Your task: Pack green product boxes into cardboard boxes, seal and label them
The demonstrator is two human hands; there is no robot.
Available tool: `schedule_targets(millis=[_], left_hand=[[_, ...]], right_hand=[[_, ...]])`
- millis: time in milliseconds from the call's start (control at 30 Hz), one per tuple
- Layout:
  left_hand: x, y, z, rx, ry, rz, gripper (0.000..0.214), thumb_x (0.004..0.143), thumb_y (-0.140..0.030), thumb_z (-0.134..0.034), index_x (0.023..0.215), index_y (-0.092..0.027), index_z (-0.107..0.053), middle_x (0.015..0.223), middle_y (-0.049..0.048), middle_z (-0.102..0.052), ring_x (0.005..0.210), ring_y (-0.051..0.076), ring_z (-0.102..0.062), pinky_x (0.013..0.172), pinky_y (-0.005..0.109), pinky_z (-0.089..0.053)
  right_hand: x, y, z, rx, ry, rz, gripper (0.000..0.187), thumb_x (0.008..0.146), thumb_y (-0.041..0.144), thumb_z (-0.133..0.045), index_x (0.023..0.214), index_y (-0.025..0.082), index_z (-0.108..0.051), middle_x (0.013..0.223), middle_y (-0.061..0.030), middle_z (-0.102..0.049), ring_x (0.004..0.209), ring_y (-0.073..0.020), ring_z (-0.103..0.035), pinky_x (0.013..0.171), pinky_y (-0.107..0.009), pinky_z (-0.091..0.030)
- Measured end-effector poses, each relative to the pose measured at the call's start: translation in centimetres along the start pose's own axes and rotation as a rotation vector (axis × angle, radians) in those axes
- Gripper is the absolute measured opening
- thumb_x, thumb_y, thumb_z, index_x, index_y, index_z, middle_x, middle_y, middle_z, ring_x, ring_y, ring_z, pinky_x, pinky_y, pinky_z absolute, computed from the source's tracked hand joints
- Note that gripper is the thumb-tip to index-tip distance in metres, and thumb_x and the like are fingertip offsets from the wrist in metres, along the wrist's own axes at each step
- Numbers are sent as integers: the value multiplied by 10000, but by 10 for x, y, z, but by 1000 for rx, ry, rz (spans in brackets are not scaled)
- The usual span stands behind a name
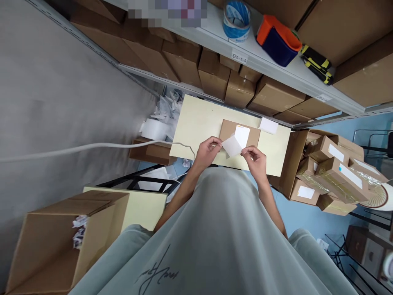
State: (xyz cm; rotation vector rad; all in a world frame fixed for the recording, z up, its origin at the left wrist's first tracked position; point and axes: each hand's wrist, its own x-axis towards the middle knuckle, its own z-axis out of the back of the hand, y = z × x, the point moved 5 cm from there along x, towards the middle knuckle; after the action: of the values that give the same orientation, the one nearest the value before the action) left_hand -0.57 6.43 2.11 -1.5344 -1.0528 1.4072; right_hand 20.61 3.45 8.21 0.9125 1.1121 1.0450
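Between my two hands a small white square sheet [231, 146], which looks like a label, is stretched at a tilt. Its left corner is pinched in the fingers of my left hand [207, 152]. The fingertips of my right hand [255, 160] grip the lower right corner. Behind the sheet, a flat brown cardboard box [229, 126] lies on the pale yellow table [196, 123]. A white label [242, 134] is stuck on the box's top, partly covered by the sheet. Whether the box touches my hands, I cannot tell.
A white stack of labels [268, 125] lies at the table's back right. On the shelf [211, 30] sit a tape roll [236, 20], an orange and blue tape dispenser [278, 41] and utility knives [316, 63]. Right stands a large carton [287, 164] of taped boxes; left, an open carton [52, 246].
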Motion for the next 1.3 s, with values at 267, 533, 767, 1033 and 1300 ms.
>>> schedule_targets(millis=[267, 533, 767, 1033, 1300], left_hand=[[19, 20, 70, -159, -296, 154, 232, 782, -431, -713, 869, -248, -601, 588, -81, -414, 540, 109, -381, 540, 251, -285], [39, 17, 175, -324, -651, 114, 295, 852, -453, -684, 933, -279, -460, 633, -117, -314, 480, 83, -265, 478, 237, -203], [60, 2, 174, -189, -253, 111, 440, 861, -626, -779, 957, -225, -625, 898, 13, -705, 561, 78, -525, 546, 237, -464], [20, 23, 63, -176, 437, 243, 695, 762, -818, -849, 1084, -206, -771, 1136, 111, -790, 1058, 270, -763, 823, 359, -640], [18, 16, 74, -308, 386, 281, 605, 804, -736, -863, 1030, -183, -768, 1037, 56, -764, 999, 240, -705, 856, 326, -551]], right_hand=[[-3, 12, -27, 5, -115, 81, 277, 951, 507, -763, 850, 252, -726, 843, -21, -689, 810, -212, -698, 817, -380, -599], [-7, 11, -49, -48, -212, 103, 288, 984, 495, -751, 849, 247, -696, 811, -10, -659, 775, -216, -689, 777, -378, -597], [-9, 15, -75, -12, -175, 57, 311, 949, 532, -788, 844, 248, -715, 803, -2, -646, 755, -205, -690, 778, -382, -606], [-7, 26, -90, 94, -78, 23, 262, 986, 471, -777, 854, 253, -714, 827, 2, -656, 757, -184, -683, 787, -352, -579], [-2, 21, -97, 91, -29, 1, 261, 991, 460, -766, 854, 246, -706, 831, 8, -644, 761, -172, -676, 808, -344, -578]])
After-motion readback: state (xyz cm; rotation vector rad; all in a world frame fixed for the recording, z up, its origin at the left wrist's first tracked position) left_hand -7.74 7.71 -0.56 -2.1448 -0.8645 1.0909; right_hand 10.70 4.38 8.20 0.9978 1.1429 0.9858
